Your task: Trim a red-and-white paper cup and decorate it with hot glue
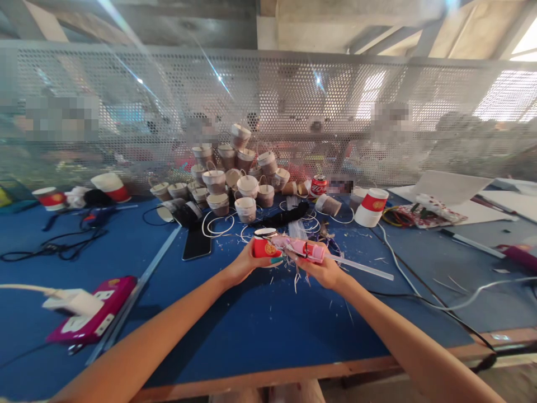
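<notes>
My left hand point(244, 263) is wrapped round a red paper cup point(262, 247) with a white base and a dark line near its rim, held above the middle of the blue table point(268, 336). Just to the right, my right hand point(321, 271) grips a pink glue gun point(300, 246), whose tip meets the cup's right side near the rim. A clear glue stick point(364, 267) sticks out from the gun's back end towards the right. White scraps of string lie on the table beneath both hands.
Small bucket-like cups point(247, 187) with handles are piled at the back centre, before a perforated metal screen point(168, 101). A phone point(197, 243), magenta power strip point(98, 313), soda can point(319, 186) and stacked cups point(371, 207) stand or lie around. Cables cross the right side.
</notes>
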Motion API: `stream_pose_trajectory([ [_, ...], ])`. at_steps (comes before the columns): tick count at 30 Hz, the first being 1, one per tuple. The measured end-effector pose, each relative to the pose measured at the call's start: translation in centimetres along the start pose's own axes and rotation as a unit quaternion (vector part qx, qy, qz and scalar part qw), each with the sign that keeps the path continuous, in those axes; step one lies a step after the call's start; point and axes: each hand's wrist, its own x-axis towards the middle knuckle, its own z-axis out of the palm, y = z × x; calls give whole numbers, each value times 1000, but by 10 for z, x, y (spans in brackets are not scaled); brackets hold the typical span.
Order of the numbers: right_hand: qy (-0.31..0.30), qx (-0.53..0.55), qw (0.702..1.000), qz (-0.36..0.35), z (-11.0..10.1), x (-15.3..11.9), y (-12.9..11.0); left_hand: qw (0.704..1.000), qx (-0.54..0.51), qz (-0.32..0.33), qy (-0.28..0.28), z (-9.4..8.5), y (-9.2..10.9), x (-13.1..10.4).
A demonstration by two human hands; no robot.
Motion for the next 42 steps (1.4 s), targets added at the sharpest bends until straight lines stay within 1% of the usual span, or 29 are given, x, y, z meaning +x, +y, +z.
stream_pose_trajectory([
  [4, 0, 1, 1000, 8, 1, 1, -3, 1000, -5, -2, 20, 2, 1, 0],
  [12, 3, 5, 1000, -2, 1, 1, 0, 1000, -8, 15, -3, -3, -1, 0],
  [17, 9, 5, 1000, 12, -2, 0, 1, 1000, -7, 14, -11, -6, -1, 0],
  [23, 21, 9, 1000, 8, -3, 2, -4, 1000, -11, 18, -5, -10, -2, 1],
  [30, 31, 8, 999, 12, -4, 3, -3, 999, -29, 19, 11, -12, -4, 1],
  [38, 38, 16, 999, 21, -6, 4, -7, 999, -29, 27, -18, -16, -5, 2],
  [42, 39, 21, 998, 43, -6, 4, -4, 998, -37, 32, -36, -16, -4, 1],
])
